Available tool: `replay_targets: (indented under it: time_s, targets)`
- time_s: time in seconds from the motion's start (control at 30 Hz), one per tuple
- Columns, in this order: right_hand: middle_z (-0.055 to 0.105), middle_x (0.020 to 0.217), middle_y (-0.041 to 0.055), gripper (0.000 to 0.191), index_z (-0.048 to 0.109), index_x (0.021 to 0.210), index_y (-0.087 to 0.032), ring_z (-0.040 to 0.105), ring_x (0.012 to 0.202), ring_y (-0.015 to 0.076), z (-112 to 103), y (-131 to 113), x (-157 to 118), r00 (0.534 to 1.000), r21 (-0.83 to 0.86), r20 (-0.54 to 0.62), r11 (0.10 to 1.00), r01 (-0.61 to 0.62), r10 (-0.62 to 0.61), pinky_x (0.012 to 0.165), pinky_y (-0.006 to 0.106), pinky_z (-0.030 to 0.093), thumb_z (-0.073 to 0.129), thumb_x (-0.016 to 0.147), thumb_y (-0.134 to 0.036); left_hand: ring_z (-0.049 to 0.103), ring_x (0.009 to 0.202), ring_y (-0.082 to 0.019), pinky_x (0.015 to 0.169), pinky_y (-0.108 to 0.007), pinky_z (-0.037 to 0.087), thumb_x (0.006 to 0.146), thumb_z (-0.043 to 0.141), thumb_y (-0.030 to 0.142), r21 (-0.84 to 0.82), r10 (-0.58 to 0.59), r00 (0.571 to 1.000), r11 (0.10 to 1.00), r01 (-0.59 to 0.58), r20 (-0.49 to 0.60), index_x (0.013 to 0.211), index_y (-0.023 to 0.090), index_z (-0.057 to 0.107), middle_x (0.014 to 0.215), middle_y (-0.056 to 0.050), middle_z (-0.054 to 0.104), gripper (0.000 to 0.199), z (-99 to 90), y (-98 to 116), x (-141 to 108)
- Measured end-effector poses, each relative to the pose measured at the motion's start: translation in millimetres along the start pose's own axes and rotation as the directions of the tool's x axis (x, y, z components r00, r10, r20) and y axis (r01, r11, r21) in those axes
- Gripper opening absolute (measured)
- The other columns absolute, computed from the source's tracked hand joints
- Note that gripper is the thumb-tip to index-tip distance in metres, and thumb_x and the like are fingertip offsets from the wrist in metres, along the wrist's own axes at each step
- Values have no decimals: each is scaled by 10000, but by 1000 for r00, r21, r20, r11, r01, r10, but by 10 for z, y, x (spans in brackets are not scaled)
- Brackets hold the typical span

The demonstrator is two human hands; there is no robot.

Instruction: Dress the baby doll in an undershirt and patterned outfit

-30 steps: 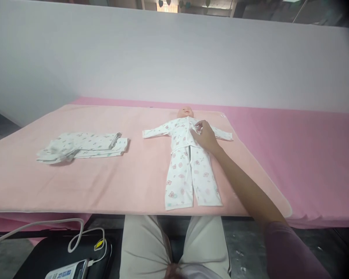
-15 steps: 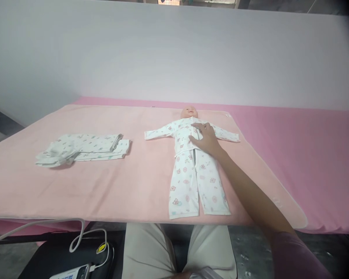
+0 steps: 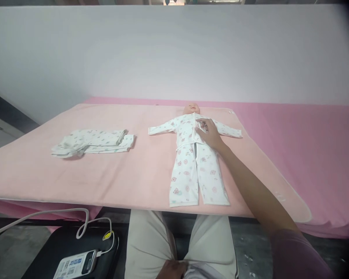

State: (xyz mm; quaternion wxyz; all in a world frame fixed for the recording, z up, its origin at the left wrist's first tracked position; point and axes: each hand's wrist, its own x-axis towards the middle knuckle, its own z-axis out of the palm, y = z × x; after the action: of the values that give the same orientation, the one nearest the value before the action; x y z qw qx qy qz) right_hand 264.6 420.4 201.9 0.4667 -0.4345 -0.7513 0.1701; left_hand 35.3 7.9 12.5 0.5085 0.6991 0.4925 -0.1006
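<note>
A doll (image 3: 192, 108) lies on its back on a peach mat (image 3: 128, 182), arms spread, in a white printed top (image 3: 186, 130) and white printed trousers (image 3: 184, 174). On the chest of the top rests my right hand (image 3: 209, 133), its fingers bent and the thumb apart from them, with nothing visible between them. My left hand (image 3: 172, 269) is low in my lap at the bottom edge, beside grey cloth; its fingers are mostly hidden. Folded white printed clothes (image 3: 93, 142) lie on the mat to the left of the doll.
A pale wall panel (image 3: 174, 54) stands behind the table. Pink cloth (image 3: 308, 155) covers the right side. Below the front left edge, a phone-like device (image 3: 77, 265) with a white cable (image 3: 46, 212) rests on a black seat (image 3: 49, 252).
The view has shifted slightly, so the table appears a little higher. My left hand shows more at the bottom edge. My right hand stays on the doll's chest, its fingers drawn slightly closer together.
</note>
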Motion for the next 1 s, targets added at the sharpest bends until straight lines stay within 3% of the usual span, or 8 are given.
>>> replay_targets:
  time_s: [0.1,0.23,0.37,0.43,0.5,0.67,0.87,1.0]
  targets:
    - [628,1190,92,447,738,1399,-257,612,1065,249,-13,24,-9,1000,26,-6,1000,-15,15,1045,426,544,636,1059,-529,671,1395,-463,1230,-634,487,959,637,649,86,-54,999,995,53,8,1261,265,770,1404,-183,760,506,-290,186,-267]
    - [646,1150,82,467,763,1394,-269,597,996,238,-41,87,-51,999,56,-35,998,-29,31,1020,420,541,522,1125,-565,721,1224,-268,1107,-416,573,1101,598,487,-124,350,926,922,-368,-142,1315,304,737,1282,-73,768,314,-1220,943,-984]
    - [658,1201,84,490,762,1417,-289,621,1067,251,-52,149,-85,999,73,-33,997,-25,28,1048,426,534,485,1145,-588,696,1310,-236,1166,-409,561,1182,527,422,88,605,642,756,-649,-471,1438,319,679,1416,-82,737,315,-2329,1565,-1055]
    - [656,1199,84,494,763,1423,-291,622,1082,251,-47,163,-89,999,75,-31,997,-25,28,1043,418,535,490,1142,-592,646,1410,-278,1264,-494,492,1186,506,444,353,634,420,741,-571,-649,1476,275,645,1481,-114,710,364,-2893,1683,-697]
    - [657,1185,83,487,765,1416,-288,620,1082,251,-38,170,-90,999,74,-34,997,-26,28,1029,411,538,504,1134,-587,581,1484,-301,1297,-525,446,1192,471,479,487,639,305,751,-446,-706,1529,232,602,1566,-137,657,438,-3437,1692,-198]
    - [651,1131,73,467,780,1402,-280,615,1008,240,-14,198,-100,997,89,-58,995,-53,59,1014,418,538,518,1129,-555,610,1381,-306,1258,-509,436,1193,423,438,546,623,383,782,-300,-682,1393,139,678,1484,-168,697,441,-4323,1537,794]
    - [709,1256,84,489,801,1337,-297,644,1181,271,31,297,-103,994,186,-90,982,-40,58,1115,446,520,551,1121,-658,558,1369,-300,1281,-495,399,1186,432,480,571,665,313,745,-345,-678,1374,207,751,1452,-127,678,461,-4392,1374,1084]
    - [724,1267,83,494,819,1324,-309,647,1225,289,38,335,-92,994,213,-102,977,-16,39,1133,468,519,581,1107,-683,472,1490,-324,1360,-545,320,1176,451,560,490,620,339,776,-398,-707,1472,304,750,1535,-100,610,492,-4386,1248,1207]
